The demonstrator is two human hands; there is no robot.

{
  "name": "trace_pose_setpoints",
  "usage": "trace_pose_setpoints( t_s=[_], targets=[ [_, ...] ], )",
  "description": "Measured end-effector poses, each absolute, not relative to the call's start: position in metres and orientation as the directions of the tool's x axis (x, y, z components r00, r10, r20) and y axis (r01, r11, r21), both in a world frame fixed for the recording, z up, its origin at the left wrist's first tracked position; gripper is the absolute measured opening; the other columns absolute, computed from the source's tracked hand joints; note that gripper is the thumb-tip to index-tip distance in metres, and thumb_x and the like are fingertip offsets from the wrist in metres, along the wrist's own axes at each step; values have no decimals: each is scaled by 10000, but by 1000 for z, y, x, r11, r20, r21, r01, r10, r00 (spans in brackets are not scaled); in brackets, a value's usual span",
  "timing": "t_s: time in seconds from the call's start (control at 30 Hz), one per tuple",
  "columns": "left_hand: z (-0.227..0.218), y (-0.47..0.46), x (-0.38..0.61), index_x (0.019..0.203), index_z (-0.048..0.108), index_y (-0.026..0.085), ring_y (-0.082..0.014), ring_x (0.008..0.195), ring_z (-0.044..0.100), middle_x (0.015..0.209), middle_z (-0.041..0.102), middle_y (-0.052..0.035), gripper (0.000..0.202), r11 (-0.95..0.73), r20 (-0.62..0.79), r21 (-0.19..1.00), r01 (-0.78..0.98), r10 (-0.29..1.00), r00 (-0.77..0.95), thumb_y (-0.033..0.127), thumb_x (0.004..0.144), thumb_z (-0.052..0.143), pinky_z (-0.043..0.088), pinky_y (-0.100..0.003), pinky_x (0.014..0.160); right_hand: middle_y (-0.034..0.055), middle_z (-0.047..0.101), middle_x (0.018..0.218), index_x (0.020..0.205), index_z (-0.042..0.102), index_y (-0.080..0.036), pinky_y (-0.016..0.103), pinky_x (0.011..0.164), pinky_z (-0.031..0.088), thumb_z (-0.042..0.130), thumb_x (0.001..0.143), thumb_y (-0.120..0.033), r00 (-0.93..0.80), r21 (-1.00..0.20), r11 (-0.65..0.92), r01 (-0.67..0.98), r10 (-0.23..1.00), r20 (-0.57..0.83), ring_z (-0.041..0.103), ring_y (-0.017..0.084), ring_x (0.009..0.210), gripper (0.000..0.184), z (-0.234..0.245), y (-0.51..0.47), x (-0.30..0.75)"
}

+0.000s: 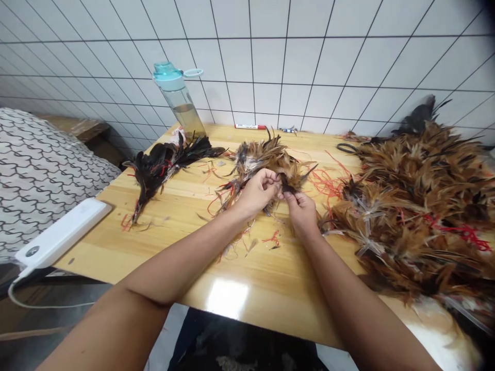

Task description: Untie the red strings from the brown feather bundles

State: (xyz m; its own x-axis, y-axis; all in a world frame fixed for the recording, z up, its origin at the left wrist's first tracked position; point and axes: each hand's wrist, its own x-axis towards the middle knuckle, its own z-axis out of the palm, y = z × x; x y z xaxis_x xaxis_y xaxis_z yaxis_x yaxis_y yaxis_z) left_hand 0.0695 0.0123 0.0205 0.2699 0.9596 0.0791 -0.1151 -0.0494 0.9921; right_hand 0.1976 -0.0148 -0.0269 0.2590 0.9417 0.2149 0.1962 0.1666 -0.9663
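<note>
Both of my hands meet over the middle of the wooden table. My left hand and my right hand have their fingers closed on a small dark feather, pinched between the two fingertips. Just beyond them lies a loose pile of brown and grey feathers, partly hidden behind my left hand. Bits of red string and small feather scraps are scattered nearer to me, below my hands.
A large heap of brown feathers with red ties covers the right side. Black feathers lie at the left, before a water bottle. A white power strip sits at the left edge. A red marker lies near the tiled wall.
</note>
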Motion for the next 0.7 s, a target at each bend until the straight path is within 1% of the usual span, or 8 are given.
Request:
trace_pose_setpoints(
  t_s=[0.13, 0.27, 0.4, 0.47, 0.53, 0.6, 0.7],
  targets=[
    [18, 14, 71, 841, 478, 167, -57, 596, 503, 702, 516, 46, 118, -145, 159, 987, -74, 962, 224, 105, 790, 566, 402, -184, 602, 36, 687, 720, 684, 697, -185, 314, 708, 454, 561, 760, -432, 226, -966, 170, 193, 951, 212, 607, 182, 713, 292, -28, -13, 198],
    [19, 13, 69, 821, 480, 165, -59, 598, 467, 687, 487, 45, 108, -200, 202, 979, -34, 961, 190, 122, 798, 577, 374, -177, 583, 42, 703, 770, 711, 705, -187, 317, 743, 457, 542, 774, -414, 236, -954, 161, 252, 946, 222, 607, 182, 741, 286, -26, -14, 199],
    [16, 12, 69, 841, 481, 168, -60, 591, 468, 678, 490, 47, 121, -241, 238, 970, -11, 949, 207, 80, 787, 543, 370, -176, 578, 45, 690, 749, 697, 685, -194, 315, 730, 458, 539, 775, -386, 205, -932, 174, 319, 947, 247, 592, 181, 721, 253, -25, -14, 201],
    [14, 12, 69, 845, 490, 168, -64, 624, 485, 705, 508, 40, 135, -274, 266, 961, 17, 943, 202, 67, 772, 542, 380, -176, 601, 46, 687, 743, 693, 676, -199, 315, 716, 455, 561, 764, -380, 187, -926, 174, 334, 951, 246, 586, 184, 717, 225, -27, -13, 201],
    [13, 11, 70, 845, 495, 167, -69, 661, 501, 737, 525, 30, 127, -306, 292, 951, 37, 934, 208, 75, 770, 541, 394, -179, 626, 44, 688, 750, 698, 668, -202, 319, 725, 455, 578, 757, -384, 170, -931, 184, 314, 954, 246, 588, 188, 731, 212, -29, -12, 201],
    [15, 11, 69, 861, 496, 168, -74, 666, 511, 748, 536, 24, 110, -316, 297, 948, 46, 925, 238, 102, 785, 540, 404, -186, 633, 38, 680, 743, 700, 658, -199, 322, 742, 455, 581, 758, -410, 170, -948, 186, 260, 957, 235, 586, 185, 736, 232, -31, -11, 201],
    [19, 14, 63, 923, 515, 168, -89, 710, 546, 816, 579, 3, 134, -352, 313, 930, 104, 909, 273, 139, 798, 552, 427, -206, 663, 22, 648, 716, 700, 621, -189, 302, 734, 448, 554, 785, -471, 259, -972, 165, 169, 944, 205, 566, 161, 717, 302, -32, -9, 203]
  ],
)
